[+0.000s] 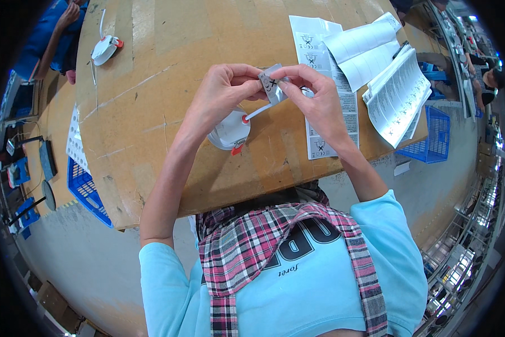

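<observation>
Above the cardboard-topped table, my left hand (224, 92) and my right hand (314, 95) meet, fingers closed in a pinch. Between them they hold a small silver-grey printed label (272, 85). A white cable (258, 111) runs up to just below the label; my fingers hide whether the two touch. It comes out of a white round device (230, 132) with red-orange parts at its edge, lying beneath my left wrist. Right of and partly behind my right hand lies a long sheet of printed labels (311, 42).
Folded white paper (370, 42) and a stack of printed leaflets (398, 101) lie at the table's right. Another white round device (103, 51) sits far left. Blue crates (437, 135) stand beyond the table edges. A person in blue (56, 39) is at the far left.
</observation>
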`<state>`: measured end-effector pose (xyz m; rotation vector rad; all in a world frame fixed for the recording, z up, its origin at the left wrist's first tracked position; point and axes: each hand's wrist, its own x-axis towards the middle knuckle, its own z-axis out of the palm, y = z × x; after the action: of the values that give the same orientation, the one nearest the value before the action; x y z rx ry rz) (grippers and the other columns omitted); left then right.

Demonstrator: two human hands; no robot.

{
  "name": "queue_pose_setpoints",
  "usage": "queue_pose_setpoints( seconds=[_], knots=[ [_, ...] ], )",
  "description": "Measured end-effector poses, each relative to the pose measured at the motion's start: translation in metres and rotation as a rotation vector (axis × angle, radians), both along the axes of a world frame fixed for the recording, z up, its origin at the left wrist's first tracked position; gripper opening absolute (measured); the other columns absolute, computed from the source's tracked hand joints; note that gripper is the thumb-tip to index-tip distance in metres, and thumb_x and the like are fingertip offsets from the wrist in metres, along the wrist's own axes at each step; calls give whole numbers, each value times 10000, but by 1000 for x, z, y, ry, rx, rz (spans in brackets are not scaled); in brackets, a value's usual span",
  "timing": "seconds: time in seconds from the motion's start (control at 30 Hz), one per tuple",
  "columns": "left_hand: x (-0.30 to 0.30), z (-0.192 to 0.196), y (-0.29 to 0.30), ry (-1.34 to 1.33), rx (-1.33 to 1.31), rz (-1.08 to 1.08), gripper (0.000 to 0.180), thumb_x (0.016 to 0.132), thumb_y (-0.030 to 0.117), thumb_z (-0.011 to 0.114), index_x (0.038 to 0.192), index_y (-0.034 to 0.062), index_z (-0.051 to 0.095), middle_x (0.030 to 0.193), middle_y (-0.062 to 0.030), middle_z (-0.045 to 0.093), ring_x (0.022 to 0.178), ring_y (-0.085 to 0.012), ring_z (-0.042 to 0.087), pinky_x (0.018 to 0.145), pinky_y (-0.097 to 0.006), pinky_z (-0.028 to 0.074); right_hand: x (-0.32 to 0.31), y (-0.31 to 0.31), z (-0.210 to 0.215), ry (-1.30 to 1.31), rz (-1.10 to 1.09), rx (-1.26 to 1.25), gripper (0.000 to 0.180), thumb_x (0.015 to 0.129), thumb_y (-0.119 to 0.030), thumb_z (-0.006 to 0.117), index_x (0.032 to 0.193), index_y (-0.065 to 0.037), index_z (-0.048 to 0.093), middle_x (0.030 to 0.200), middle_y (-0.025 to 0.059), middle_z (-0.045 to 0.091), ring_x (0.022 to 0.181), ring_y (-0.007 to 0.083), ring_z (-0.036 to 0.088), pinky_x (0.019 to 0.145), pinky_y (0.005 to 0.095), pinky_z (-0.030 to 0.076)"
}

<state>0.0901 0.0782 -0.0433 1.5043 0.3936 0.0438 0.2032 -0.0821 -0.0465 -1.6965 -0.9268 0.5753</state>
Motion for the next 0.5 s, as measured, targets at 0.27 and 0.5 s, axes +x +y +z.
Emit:
queue_pose_setpoints(
  seconds=[0.27, 0.5],
  knots=[
    [-1, -1, 1, -2, 8, 14, 262, 871, 122, 609, 1058, -60, 638, 909, -130, 685, 843, -187, 688, 788, -270, 549, -1, 0, 0, -31, 13, 30, 149, 857, -60, 600, 980, -49, 682, 908, 57, 672, 795, 140, 616, 743, 264, 495],
    [-1, -1, 1, 6, 4, 21, 264, 866, 133, 610, 1046, -58, 642, 914, -129, 684, 839, -184, 688, 782, -264, 548, -1, 0, -2, -45, 9, 59, 148, 850, -48, 602, 975, -45, 681, 899, 54, 669, 775, 133, 602, 719, 265, 486]
  ],
)
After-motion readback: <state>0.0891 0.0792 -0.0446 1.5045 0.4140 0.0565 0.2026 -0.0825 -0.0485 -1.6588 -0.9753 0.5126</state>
